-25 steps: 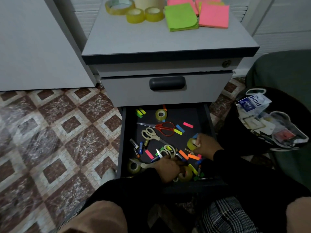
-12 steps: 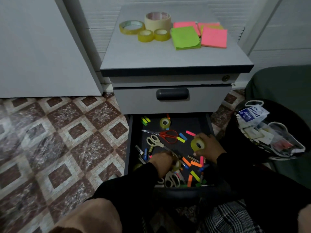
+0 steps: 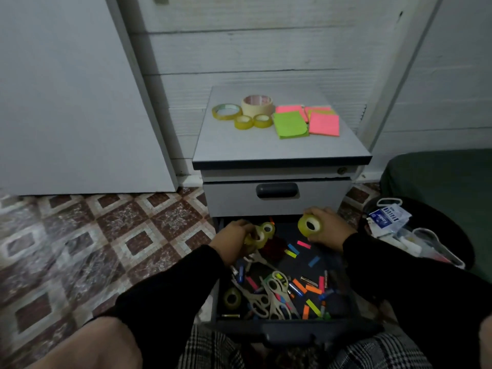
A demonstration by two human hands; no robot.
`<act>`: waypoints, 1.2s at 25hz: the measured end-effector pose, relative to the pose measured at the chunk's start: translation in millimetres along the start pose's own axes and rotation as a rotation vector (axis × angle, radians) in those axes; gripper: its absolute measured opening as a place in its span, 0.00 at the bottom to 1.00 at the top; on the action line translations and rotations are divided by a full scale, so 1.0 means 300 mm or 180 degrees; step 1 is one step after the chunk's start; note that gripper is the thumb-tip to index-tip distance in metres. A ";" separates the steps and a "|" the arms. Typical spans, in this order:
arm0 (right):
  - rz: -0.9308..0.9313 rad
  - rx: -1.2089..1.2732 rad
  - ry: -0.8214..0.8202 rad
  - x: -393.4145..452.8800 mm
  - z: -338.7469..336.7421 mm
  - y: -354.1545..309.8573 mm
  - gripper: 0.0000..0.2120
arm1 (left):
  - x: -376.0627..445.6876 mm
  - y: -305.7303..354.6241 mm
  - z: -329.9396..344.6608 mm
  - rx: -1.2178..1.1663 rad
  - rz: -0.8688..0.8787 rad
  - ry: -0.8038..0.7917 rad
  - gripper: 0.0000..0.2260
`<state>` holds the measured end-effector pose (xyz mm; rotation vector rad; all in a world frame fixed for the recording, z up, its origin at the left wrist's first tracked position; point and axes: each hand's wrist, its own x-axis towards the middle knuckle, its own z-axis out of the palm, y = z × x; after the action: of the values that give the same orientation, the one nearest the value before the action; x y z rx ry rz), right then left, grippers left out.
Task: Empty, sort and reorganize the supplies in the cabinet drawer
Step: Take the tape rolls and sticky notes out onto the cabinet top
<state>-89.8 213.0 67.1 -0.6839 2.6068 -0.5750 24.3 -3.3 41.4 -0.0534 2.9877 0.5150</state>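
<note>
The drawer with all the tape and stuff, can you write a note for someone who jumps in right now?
Left hand: holds two small tape rolls above the drawer.
Right hand: holds one tape roll.
Done: four tape rolls and the sticky note pads sit sorted on the cabinet top.
Left: set these rolls with the others. One more roll, the scissors, the batteries and the colored tabs are still in the drawer.

Cabinet top (image 3: pixel 266 147) front half bare; drawer (image 3: pixel 292 330) floor crowded with scissors (image 3: pixel 269 299), flags; rear possibly freer
</note>
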 end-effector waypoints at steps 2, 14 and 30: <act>-0.0133 -0.0072 0.0044 -0.014 -0.054 -0.056 0.30 | -0.009 -0.005 -0.077 0.0011 0.0036 0.0181 0.16; -0.0670 -0.0335 0.0500 0.077 -0.352 -0.355 0.28 | 0.042 0.000 -0.472 0.0187 0.0175 0.1045 0.13; -0.0575 -0.0406 0.1026 0.543 -0.476 -0.476 0.36 | 0.356 -0.138 -0.605 -0.0442 -0.0198 0.1496 0.11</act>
<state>-233.2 53.5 213.3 -0.9442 2.9193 -0.6207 -97.9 -105.0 185.4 -0.3204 3.3785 0.8012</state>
